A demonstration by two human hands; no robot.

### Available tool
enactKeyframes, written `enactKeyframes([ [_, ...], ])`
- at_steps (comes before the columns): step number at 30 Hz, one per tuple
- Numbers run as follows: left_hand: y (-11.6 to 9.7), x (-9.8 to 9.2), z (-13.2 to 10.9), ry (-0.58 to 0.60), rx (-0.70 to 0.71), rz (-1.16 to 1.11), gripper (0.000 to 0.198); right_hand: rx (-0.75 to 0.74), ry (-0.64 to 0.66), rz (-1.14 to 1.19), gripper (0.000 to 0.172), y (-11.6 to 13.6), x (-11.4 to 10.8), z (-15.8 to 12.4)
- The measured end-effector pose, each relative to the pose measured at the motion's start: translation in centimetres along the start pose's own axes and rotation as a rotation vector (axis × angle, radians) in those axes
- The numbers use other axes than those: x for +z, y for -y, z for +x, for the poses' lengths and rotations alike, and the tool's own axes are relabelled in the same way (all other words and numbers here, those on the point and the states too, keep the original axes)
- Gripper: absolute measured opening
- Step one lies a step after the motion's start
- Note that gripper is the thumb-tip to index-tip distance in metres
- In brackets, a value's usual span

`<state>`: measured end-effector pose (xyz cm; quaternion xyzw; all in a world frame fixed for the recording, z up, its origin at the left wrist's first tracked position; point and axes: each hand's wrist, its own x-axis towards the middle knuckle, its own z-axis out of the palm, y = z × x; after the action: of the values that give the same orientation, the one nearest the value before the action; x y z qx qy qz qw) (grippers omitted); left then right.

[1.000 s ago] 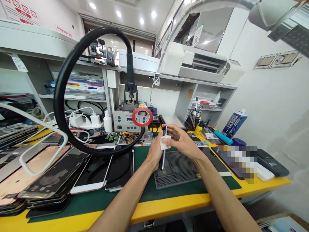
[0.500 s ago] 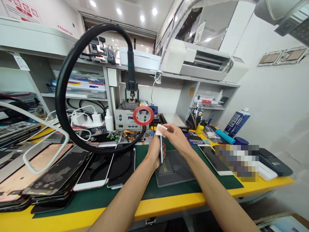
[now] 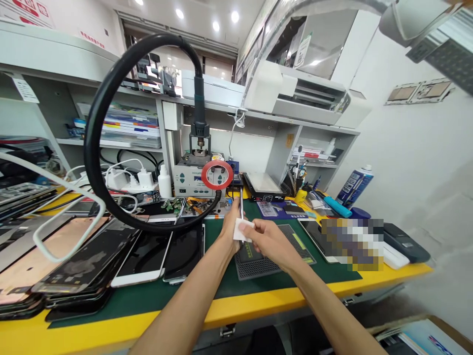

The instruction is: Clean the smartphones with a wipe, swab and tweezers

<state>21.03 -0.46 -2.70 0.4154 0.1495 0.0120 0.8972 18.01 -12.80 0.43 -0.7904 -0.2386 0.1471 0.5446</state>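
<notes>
My left hand (image 3: 229, 222) is closed around a phone (image 3: 241, 203), which stands upright with its narrow edge facing me. Pinched between the thumb and fingers of my right hand (image 3: 273, 242) is a small white square wipe (image 3: 242, 230). The wipe covers the phone's near lower end and appears to touch it. Part of the phone is hidden behind the wipe and my left fingers. Beneath both hands lies a grey perforated pad (image 3: 254, 271) on a green work mat (image 3: 236, 291).
Phones (image 3: 148, 259) and stacked screens (image 3: 79, 261) lie to the left. A black hose (image 3: 90, 133) loops up from a rework station (image 3: 190, 180), with a red tape roll (image 3: 217, 188) before it. At right are another phone (image 3: 318, 239) and a spray can (image 3: 356, 187).
My right hand and the wipe have moved down along the phone's edge, from its top to its near lower end. The view has shifted slightly.
</notes>
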Motion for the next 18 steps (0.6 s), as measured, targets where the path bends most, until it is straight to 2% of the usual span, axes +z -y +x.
enactKeyframes([
  [3, -0.2, 0.2, -0.7, 0.005, -0.003, 0.012, 0.052, 0.038, 0.006, 0.071, 0.045, 0.6, -0.2, 1.7],
  [7, -0.5, 0.5, -1.5, 0.048, -0.023, 0.047, 0.052, 0.044, -0.091, 0.145, 0.046, 1.8, -0.6, 4.7],
  [12, -0.9, 0.8, -1.8, 0.033, -0.058, 0.066, 0.051, 0.040, -0.171, 0.159, 0.044, 2.7, -1.5, 7.9],
  [15, -0.9, 0.8, -1.8, 0.032, -0.073, 0.070, 0.051, 0.040, -0.173, 0.173, 0.044, 2.7, -1.6, 8.4],
  [18, -0.8, 0.7, -1.6, 0.045, -0.065, 0.063, 0.049, 0.036, -0.158, 0.185, 0.045, 2.0, -1.1, 7.2],
])
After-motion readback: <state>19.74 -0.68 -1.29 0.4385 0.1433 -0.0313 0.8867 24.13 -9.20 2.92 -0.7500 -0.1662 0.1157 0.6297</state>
